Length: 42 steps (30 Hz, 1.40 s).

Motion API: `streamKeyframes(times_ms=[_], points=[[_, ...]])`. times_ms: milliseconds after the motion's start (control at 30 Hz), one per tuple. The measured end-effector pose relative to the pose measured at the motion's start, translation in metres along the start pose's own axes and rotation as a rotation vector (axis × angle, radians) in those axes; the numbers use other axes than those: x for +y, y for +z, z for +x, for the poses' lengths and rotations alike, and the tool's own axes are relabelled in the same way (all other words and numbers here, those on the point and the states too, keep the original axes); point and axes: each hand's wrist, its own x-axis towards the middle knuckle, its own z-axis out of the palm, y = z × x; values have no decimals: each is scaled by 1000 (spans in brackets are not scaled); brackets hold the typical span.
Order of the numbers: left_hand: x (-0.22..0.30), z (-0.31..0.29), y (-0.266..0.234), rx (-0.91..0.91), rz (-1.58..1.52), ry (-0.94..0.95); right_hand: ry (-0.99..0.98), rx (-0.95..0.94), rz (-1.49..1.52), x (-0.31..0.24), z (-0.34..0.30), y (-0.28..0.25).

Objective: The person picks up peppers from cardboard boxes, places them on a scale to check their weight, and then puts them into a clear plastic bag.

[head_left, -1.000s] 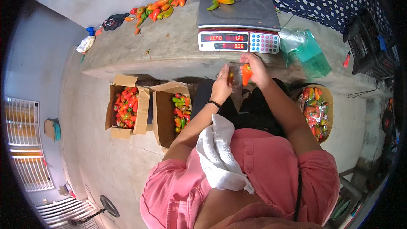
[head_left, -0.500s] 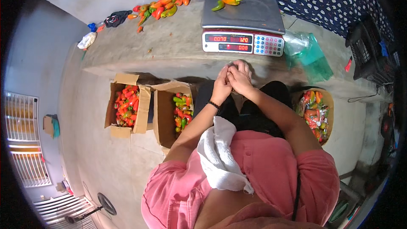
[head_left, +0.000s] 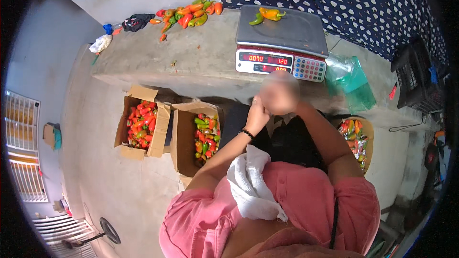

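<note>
My two hands are together over my lap, just in front of the concrete ledge. My left hand [head_left: 258, 117], with a dark bead bracelet at the wrist, has its fingers closed against the right one. My right hand [head_left: 282, 96] is raised in front of the scale's lower edge; a blur covers it, so its fingers cannot be made out. Whatever lies between the hands is hidden. Nearest to them stands a digital scale [head_left: 282, 38] with a grey platform and lit red display. On it lie a yellow-orange pepper [head_left: 271, 14] and a small green pepper [head_left: 256, 19].
Several mixed peppers [head_left: 189, 15] are heaped on the concrete ledge [head_left: 138, 59]. Green plastic bags [head_left: 357, 86] lie right of the scale, near a black crate [head_left: 413, 79]. Cardboard boxes [head_left: 184, 138] of peppers stand on the floor left of me, another box [head_left: 368, 145] at right.
My right hand has lifted away from the left toward the scale's lower edge. The whole view has shifted, with the ledge and scale now lower in the picture. The peppers on the scale stay put.
</note>
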Motion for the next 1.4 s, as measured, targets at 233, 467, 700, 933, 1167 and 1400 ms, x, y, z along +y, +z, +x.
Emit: streamKeyframes(times_ms=[233,467,700,933,1167,1400], points=[[-20,9,8,-130,106,27,-30,24,-238,-1,139,-85],[-17,15,6,-299,-37,-123,376,-10,-303,45,255,-76],[-33,20,9,-320,46,-63,295,69,-283,62,236,-67],[-36,17,17,-165,-136,-132,108,-16,1022,44,80,-57],[5,8,5,-166,-158,-180,176,-256,1294,54,-46,24],[-5,-10,7,-176,203,175,512,-487,1337,30,-55,18]])
